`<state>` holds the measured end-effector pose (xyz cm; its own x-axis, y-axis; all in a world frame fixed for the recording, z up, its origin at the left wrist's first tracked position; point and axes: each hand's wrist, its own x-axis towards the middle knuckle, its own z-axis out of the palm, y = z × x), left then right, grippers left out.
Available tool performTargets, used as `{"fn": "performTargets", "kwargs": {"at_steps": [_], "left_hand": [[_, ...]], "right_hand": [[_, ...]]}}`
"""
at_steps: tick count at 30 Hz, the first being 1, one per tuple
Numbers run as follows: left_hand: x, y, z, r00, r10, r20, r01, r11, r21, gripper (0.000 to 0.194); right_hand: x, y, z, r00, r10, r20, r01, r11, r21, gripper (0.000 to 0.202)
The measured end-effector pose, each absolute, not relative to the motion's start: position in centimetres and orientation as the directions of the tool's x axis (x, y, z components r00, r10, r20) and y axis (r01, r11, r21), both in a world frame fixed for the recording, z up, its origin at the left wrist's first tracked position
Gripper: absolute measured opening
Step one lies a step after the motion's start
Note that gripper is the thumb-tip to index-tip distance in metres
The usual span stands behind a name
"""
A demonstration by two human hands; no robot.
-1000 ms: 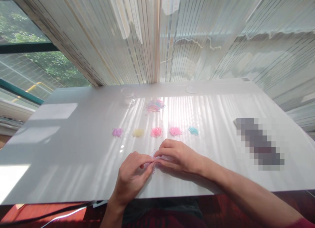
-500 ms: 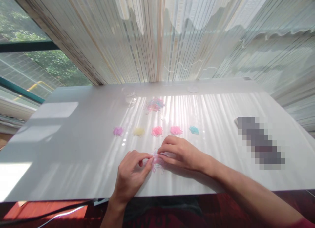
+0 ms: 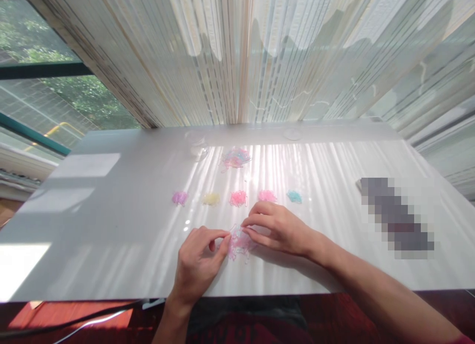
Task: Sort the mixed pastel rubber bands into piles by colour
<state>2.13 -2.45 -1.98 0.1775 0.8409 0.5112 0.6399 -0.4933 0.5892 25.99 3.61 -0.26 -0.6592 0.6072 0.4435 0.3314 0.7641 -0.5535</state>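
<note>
A loose heap of small elastic bands (image 3: 239, 245), mostly pink and lilac, lies on the white table in front of me. At its left edge, the thumb and forefinger of my left hand (image 3: 200, 262) are pinched together on a band. My right hand (image 3: 280, 227) reaches over the heap from the right, fingers bent and tips close together; anything between them is too small to make out. Beyond my hands runs a row of small band piles: purple (image 3: 180, 198), yellow (image 3: 211, 199), coral (image 3: 238, 198), pink (image 3: 267, 196) and teal (image 3: 294, 196).
Farther back lies a mixed-colour pile of bands (image 3: 236, 158). Left of it stands a transparent container (image 3: 199, 150), and a transparent round lid (image 3: 292, 134) lies near the back edge. A pixelated dark object (image 3: 399, 215) is at the right. Striped curtains (image 3: 237, 62) hang behind the table.
My right hand has shifted slightly right, widening the gap to my left fingertips. More of the near heap shows between them. My left hand has hardly moved; the view has shifted a little.
</note>
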Motion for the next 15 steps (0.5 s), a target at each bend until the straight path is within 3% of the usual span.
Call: {"fn": "performTargets", "kwargs": {"at_steps": [7, 15], "left_hand": [[2.1, -2.5, -2.1, 0.135, 0.847, 0.515, 0.654, -0.466, 0.596, 0.006], [2.7, -1.9, -1.0, -0.028, 0.891, 0.453, 0.683, -0.314, 0.660, 0.007]], "right_hand": [[26.6, 4.0, -0.1, -0.646, 0.602, 0.470, 0.373, 0.786, -0.494, 0.018], [28.1, 5.0, 0.8, -0.569, 0.628, 0.531, 0.462, 0.778, -0.426, 0.012]]}}
